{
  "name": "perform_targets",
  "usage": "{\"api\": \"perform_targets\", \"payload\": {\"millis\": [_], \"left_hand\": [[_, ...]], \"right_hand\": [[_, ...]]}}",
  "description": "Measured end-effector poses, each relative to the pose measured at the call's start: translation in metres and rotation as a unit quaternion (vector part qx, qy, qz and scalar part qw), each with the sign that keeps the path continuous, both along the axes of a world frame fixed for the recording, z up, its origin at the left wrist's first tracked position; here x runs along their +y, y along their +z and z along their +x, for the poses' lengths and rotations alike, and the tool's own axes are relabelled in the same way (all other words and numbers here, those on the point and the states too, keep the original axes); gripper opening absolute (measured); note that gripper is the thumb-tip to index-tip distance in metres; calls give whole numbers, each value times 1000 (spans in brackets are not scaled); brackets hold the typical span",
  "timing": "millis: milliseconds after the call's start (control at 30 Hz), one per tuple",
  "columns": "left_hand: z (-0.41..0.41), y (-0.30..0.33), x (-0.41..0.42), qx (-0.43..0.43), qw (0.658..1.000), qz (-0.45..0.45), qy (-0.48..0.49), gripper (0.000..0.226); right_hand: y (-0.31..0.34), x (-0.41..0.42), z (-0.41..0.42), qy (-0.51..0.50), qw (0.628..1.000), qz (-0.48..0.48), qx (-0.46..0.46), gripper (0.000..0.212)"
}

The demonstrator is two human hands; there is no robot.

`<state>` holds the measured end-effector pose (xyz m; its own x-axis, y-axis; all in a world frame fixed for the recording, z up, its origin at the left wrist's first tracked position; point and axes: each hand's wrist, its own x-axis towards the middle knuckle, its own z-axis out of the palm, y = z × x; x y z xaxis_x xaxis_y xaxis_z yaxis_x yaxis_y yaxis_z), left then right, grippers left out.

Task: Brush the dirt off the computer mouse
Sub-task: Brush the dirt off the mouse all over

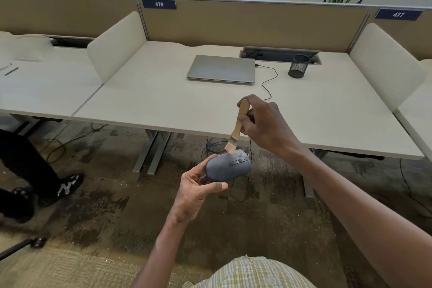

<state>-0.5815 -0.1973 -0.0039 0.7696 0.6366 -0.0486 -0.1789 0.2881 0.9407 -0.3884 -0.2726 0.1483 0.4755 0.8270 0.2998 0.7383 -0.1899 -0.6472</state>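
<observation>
A grey-blue computer mouse (228, 167) is held in the air in front of the desk edge, its rear end gripped by my left hand (198, 188) with fingers on top and thumb underneath. My right hand (264, 123) grips the wooden handle of a small brush (239, 124) above it. The pale bristles point down and touch the mouse's top near its front. A thin dark cable hangs from the mouse toward the floor.
The white desk (163, 105) carries a shut silver laptop (222, 69) with a black cable, and a black mesh pen cup (299, 66). White dividers flank the desk. Another person's legs and shoes (65, 186) stand at the left on the carpet.
</observation>
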Motion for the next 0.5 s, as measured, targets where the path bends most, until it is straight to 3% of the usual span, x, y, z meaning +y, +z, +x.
{"api": "perform_targets", "payload": {"millis": [500], "left_hand": [[-3,1,-2,1,1000,-9,-8,73]], "right_hand": [[-2,-12,1,23,999,15,23,22]]}}
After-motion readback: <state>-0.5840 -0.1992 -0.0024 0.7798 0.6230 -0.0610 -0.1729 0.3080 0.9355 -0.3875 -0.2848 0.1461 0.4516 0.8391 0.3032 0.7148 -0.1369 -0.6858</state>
